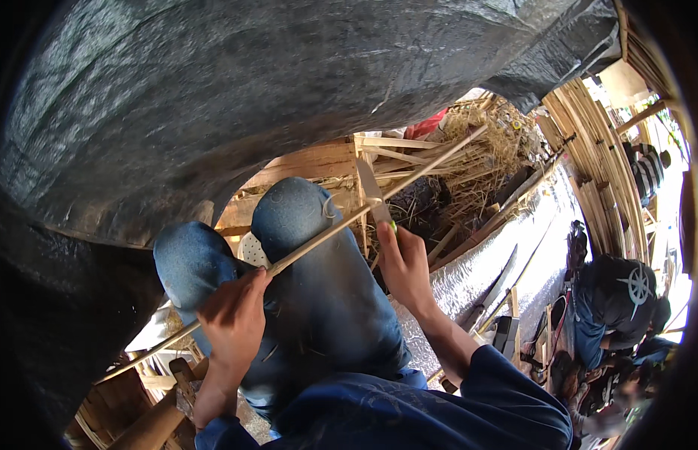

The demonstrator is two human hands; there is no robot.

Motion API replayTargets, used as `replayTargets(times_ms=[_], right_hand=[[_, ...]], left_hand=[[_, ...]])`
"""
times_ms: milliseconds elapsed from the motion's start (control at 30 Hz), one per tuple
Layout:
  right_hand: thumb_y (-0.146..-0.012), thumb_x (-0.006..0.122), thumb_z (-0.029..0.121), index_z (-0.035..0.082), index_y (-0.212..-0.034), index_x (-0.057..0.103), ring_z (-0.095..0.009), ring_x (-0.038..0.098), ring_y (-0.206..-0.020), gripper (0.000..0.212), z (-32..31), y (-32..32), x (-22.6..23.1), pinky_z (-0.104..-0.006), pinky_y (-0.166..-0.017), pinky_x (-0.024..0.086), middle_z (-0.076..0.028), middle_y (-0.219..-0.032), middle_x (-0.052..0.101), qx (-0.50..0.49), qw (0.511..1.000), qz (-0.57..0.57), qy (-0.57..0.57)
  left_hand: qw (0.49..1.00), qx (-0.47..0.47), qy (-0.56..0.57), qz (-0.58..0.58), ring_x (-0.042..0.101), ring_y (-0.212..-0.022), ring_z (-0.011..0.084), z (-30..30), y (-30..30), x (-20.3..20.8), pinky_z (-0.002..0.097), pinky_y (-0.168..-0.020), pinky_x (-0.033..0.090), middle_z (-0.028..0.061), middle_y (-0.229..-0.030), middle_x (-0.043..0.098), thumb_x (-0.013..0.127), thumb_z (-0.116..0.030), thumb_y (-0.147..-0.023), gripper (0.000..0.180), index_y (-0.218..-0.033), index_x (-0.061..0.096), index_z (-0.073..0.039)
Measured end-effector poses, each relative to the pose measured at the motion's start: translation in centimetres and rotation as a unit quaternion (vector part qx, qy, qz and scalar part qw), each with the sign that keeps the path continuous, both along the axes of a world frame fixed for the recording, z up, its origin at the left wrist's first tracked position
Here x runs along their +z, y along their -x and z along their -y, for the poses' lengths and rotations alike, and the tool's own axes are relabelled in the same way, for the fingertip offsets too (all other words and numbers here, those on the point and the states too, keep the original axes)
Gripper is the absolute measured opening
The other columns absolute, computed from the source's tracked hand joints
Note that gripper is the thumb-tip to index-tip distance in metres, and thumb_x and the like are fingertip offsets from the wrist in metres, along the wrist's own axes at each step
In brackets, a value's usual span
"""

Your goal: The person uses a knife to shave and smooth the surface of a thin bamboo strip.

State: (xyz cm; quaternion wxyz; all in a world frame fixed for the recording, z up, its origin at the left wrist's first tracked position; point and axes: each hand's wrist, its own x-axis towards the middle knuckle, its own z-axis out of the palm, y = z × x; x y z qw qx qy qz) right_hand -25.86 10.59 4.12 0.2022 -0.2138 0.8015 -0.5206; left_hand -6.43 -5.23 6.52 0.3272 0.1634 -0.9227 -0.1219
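Observation:
A long, thin wooden strip slants across my knees, from the lower left up to the right. My left hand is closed around it beside my left knee. In my right hand is a knife, gripped by the handle, of which only a bit of green shows. Its broad blade points away from me and crosses the strip just past my right knee. A pale curled shaving sits on the strip at the blade. Fingers hide most of the knife handle.
Dark plastic sheeting hangs low ahead and to the left. Beyond my knees lie wooden boards and a heap of shavings. Silvery foil sheeting spreads at right, near a person in a dark cap. Long slats stand behind.

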Motion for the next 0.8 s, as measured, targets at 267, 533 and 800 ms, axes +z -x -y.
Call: replayTargets(times_ms=[267,533,800], right_hand=[[-0.097,0.047,0.034,0.007,-0.076,0.053,-0.008,0.038,-0.039,0.035,-1.8,8.8,1.8,-0.0232,-0.037,0.028,0.004,-0.048,0.041,-0.141,0.987,0.066,0.048],[-0.098,0.044,0.036,0.009,-0.069,0.048,-0.006,0.03,-0.038,0.04,-1.1,10.4,0.5,-0.0254,-0.035,0.025,0.006,-0.049,0.038,-0.147,0.987,0.038,0.056],[-0.096,0.049,0.035,0.011,-0.07,0.047,-0.003,0.031,-0.037,0.035,0.4,7.6,0.4,-0.0231,-0.032,0.019,0.007,-0.052,0.038,-0.106,0.993,0.042,0.015]], left_hand=[[0.999,-0.017,0.041,0.018,0.062,-0.06,0.0175,-0.9,2.5,0.1,0.0271,-0.052,0.049,0.0066,-0.082,0.068,0.07,-0.005,-0.078,0.024,-0.101,0.063,-0.002],[0.999,-0.023,0.042,0.019,0.063,-0.062,0.0175,-0.7,2.3,0.8,0.0268,-0.054,0.049,0.007,-0.083,0.068,0.066,-0.002,-0.078,0.022,-0.1,0.063,-0.001],[0.999,-0.039,-0.014,0.017,0.064,-0.072,0.0213,-0.7,1.2,1.1,0.0306,-0.058,0.049,0.0099,-0.092,0.068,0.067,-0.004,-0.077,0.024,-0.1,0.063,0.0]])
